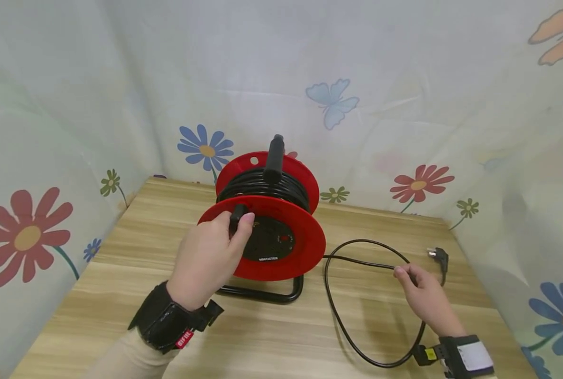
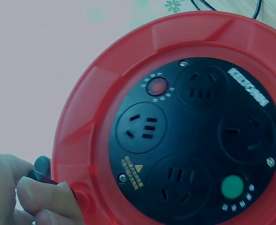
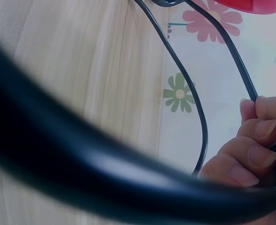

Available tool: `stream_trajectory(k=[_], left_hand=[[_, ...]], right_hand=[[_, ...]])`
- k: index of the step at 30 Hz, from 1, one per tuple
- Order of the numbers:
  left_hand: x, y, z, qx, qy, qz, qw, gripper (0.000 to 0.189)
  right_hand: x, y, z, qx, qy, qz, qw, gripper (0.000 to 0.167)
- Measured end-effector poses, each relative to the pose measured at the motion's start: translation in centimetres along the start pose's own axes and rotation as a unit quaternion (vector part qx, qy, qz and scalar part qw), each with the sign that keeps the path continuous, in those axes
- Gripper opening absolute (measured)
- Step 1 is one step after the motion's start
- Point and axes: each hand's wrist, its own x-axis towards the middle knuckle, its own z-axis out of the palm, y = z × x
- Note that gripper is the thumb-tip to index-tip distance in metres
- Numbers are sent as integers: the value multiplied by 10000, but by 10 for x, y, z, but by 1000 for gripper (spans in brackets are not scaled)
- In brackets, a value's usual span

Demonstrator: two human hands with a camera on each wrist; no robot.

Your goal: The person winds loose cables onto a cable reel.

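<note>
A red cable reel [image 1: 305, 237] stands on its black tube frame, with black cable [image 1: 267, 184] wound between its two discs. My left hand [image 1: 210, 258] grips the small black crank knob [image 1: 237, 215] on the near disc's upper left. In the left wrist view the reel's black socket panel [image 2: 194, 140] shows several outlets, a red button and a green button. My right hand [image 1: 423, 295] pinches the loose black cord [image 1: 362, 261] between thumb and fingers, right of the reel. From there the cord hangs in a wide loop, which crosses close before the right wrist camera.
The black plug [image 1: 440, 258] lies on the wooden table [image 1: 186, 210] beyond my right hand, its prongs facing left. A black carrying handle [image 1: 275, 158] rises above the reel. Flower-printed cloth [image 1: 262, 63] hangs behind the table and along both sides.
</note>
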Motion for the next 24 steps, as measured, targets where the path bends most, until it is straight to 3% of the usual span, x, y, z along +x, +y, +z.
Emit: stream_trajectory(k=[10, 17, 24], left_hand=[[5, 21, 12, 222, -164, 315, 9991, 40], [5, 30, 23, 624, 134, 703, 9955, 40], [4, 34, 31, 659, 273, 924, 9932, 39]], right_hand=[[4, -4, 11, -62, -61, -327, 9994, 52], [4, -7, 18, -56, -108, -418, 9991, 45], [4, -12, 23, -55, -177, -393, 9991, 45]])
